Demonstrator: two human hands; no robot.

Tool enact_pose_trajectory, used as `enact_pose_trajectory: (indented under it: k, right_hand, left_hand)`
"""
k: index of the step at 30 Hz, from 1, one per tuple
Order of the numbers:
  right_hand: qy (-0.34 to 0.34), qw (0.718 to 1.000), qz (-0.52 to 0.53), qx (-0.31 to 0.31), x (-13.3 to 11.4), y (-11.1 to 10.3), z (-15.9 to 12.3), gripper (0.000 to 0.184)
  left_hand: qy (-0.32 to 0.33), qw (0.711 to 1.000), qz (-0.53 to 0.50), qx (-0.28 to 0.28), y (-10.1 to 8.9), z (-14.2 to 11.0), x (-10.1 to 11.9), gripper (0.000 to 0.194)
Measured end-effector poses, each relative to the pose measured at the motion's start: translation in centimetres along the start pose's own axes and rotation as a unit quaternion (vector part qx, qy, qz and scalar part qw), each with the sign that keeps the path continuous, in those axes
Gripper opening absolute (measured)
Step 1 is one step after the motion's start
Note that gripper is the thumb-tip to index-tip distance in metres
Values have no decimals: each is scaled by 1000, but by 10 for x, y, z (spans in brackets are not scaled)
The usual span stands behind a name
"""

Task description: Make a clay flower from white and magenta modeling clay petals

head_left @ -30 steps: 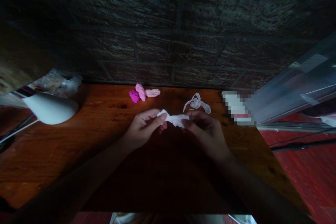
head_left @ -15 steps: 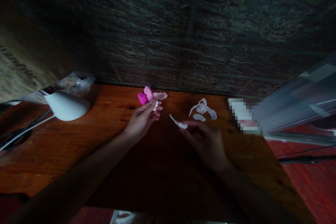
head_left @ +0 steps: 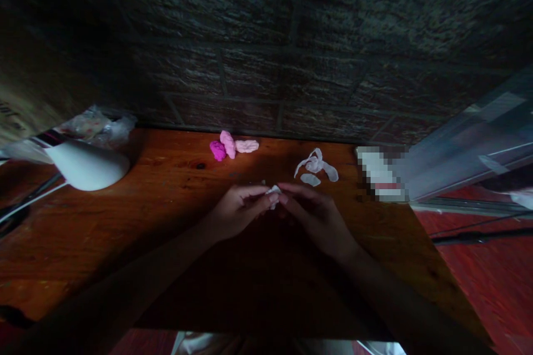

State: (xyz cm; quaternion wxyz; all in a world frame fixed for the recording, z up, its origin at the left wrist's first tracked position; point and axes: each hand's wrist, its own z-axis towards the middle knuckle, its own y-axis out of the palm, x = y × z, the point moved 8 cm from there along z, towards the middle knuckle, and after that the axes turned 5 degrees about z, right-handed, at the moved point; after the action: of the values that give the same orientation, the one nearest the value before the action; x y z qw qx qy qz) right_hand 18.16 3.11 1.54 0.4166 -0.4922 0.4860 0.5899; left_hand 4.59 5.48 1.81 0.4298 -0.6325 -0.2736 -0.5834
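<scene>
Forearms [head_left: 166, 260] slant in from eight and four o'clock on my feed, over the wooden tabletop [head_left: 170, 177]. Just below centre, I see the left hand [head_left: 238, 212] pinched almost closed on a crumpled white scrap [head_left: 273, 191], thumb uppermost; the right hand [head_left: 320, 217] pinches its other side, forefinger extended, fingertips nearly meeting. White strips [head_left: 314, 165] lie at two o'clock from the scrap, pink lumps [head_left: 227, 145] at eleven.

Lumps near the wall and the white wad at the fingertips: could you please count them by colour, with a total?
Magenta lump: 1
Light pink lumps: 2
White wad between left hand and right hand, counted as one (separate pieces cannot be told): 1
Total: 4
</scene>
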Motion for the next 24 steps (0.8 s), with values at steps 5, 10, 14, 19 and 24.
enact_pose_trajectory:
  k: [5, 10, 14, 19, 24]
  right_hand:
    - [40, 999, 24, 11, 6, 1, -1, 18]
    - [30, 1000, 9, -1, 1, 3, -3, 25]
    - [25, 1000, 5, -10, 0, 4, -1, 18]
    - [38, 999, 20, 17, 2, -1, 1, 20]
    - [13, 1000, 18, 15, 0, 0, 1, 23]
  left_hand:
    - [1, 1000, -5, 27, -8, 1, 3, 17]
    - [38, 998, 49, 14, -7, 0, 12, 20]
    - [36, 998, 56, 16, -6, 0, 7, 20]
    - [-12, 999, -26, -15, 1, 3, -1, 11]
    - [-10, 1000, -13, -19, 0, 3, 3, 22]
